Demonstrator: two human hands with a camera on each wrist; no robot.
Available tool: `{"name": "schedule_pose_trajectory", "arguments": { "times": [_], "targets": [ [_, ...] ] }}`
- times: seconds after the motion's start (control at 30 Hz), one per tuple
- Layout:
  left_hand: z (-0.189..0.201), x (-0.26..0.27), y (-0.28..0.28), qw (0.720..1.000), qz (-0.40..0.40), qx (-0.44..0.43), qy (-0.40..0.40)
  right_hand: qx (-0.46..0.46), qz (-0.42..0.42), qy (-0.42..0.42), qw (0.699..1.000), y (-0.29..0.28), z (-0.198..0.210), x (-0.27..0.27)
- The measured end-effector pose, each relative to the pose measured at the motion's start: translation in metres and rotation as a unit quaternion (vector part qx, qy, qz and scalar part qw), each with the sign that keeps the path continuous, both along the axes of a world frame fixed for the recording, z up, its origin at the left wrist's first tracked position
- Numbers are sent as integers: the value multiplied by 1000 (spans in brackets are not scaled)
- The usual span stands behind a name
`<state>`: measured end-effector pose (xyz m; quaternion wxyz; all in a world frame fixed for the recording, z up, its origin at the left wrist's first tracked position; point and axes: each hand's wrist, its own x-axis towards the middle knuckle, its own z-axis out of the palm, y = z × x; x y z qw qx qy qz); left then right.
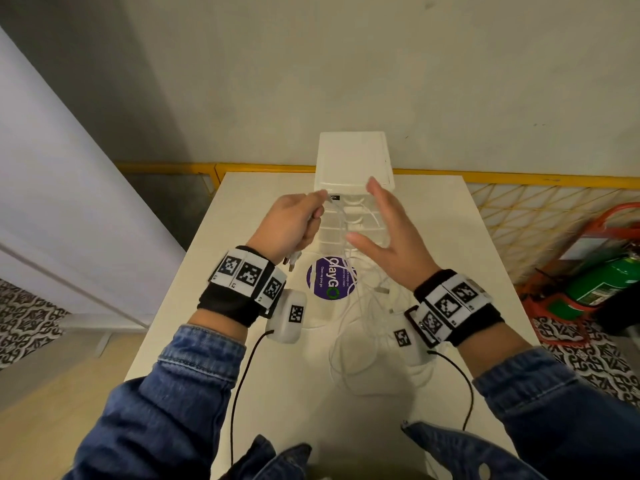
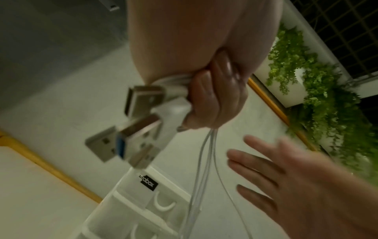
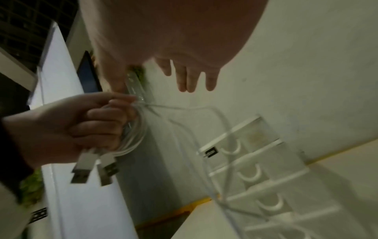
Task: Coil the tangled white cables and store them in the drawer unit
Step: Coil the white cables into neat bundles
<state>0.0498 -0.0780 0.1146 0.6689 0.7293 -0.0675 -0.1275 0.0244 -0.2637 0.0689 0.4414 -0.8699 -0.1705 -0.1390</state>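
My left hand (image 1: 294,223) is raised over the table and grips a bunch of white cables (image 1: 349,289) near their USB plugs (image 2: 126,129), which stick out below the fist (image 3: 85,168). The strands (image 2: 204,169) hang from the fist (image 3: 81,122) and trail in a loose tangle onto the table. My right hand (image 1: 384,233) is held open just right of the strands, fingers straight, holding nothing (image 3: 192,80) (image 2: 286,177). The white drawer unit (image 1: 353,168) stands right behind both hands, its drawers shut (image 3: 255,169) (image 2: 143,202).
The white table (image 1: 242,341) carries a round purple sticker (image 1: 329,278) under the cables. A yellow mesh rail (image 1: 519,209) runs behind the table. A green cylinder in an orange stand (image 1: 599,282) is on the floor at the right.
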Motion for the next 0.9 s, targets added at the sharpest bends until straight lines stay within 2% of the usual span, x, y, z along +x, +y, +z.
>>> {"name": "schedule_pose_trajectory", "arguments": {
  "times": [0.07,0.1,0.17,0.23,0.33,0.47,0.57,0.7,0.83,0.9],
  "targets": [
    [3,-5,-4,998,-53,-23,4,-20,11,22,1000,17,-3,5],
    [5,-8,-6,995,-80,-61,6,-19,6,35,999,23,-8,7],
    [12,-9,-6,976,-126,-179,11,-12,-24,49,998,28,-21,10],
    [21,-7,-4,940,-150,-307,19,0,-32,81,996,28,-34,9],
    [31,0,1,890,-146,-432,3,1,-14,126,992,27,-51,3],
    [29,7,-4,856,-77,-510,-21,-4,1,136,991,29,-61,-7],
    [27,14,-7,855,29,-516,-43,-16,14,147,989,30,-67,-13],
    [17,24,-8,880,156,-440,-90,-49,46,162,985,29,-60,-18],
    [0,30,-8,900,207,-370,-99,-122,96,203,967,31,-50,-23],
    [-8,32,-7,922,213,-301,-121,-142,104,191,966,31,-48,-27]
  ]
}}
